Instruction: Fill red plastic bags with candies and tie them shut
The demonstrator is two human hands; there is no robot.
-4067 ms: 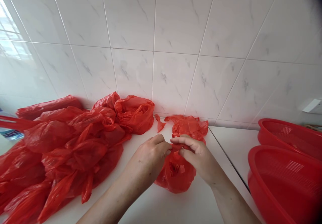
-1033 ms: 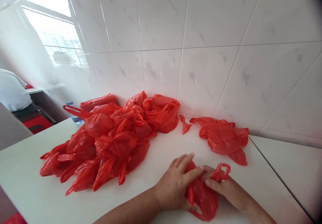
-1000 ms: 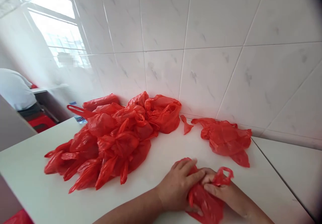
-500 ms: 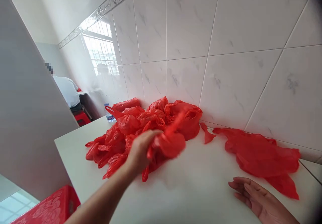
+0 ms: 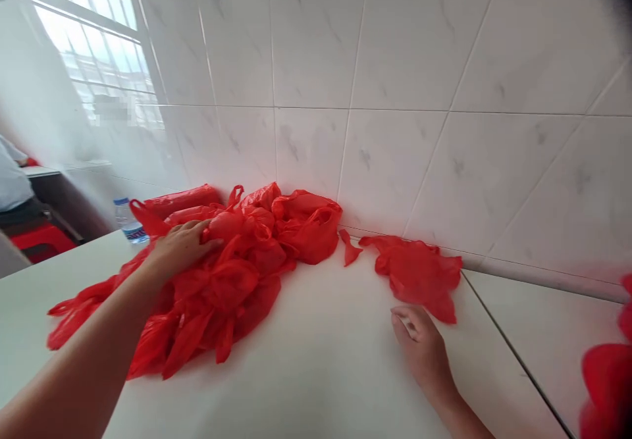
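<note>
A heap of knotted red plastic bags (image 5: 217, 274) covers the left part of the white counter (image 5: 326, 373). My left hand (image 5: 180, 247) lies on top of the heap, fingers stretched over the bags. My right hand (image 5: 424, 350) rests on the counter, fingers loosely curled and holding nothing, just in front of a flat pile of loose red bags (image 5: 419, 271) by the wall. A small red scrap (image 5: 349, 249) lies between the heap and the pile.
The tiled wall (image 5: 375, 97) stands behind the counter. A water bottle (image 5: 127, 220) is at the far left behind the heap. Part of a red basket (image 5: 607, 373) shows at the right edge. A person in white sits at the far left (image 5: 10, 182).
My left hand carried the knotted bag over to the heap and now lies on it. My right hand let go of the bag and rests on the counter.
</note>
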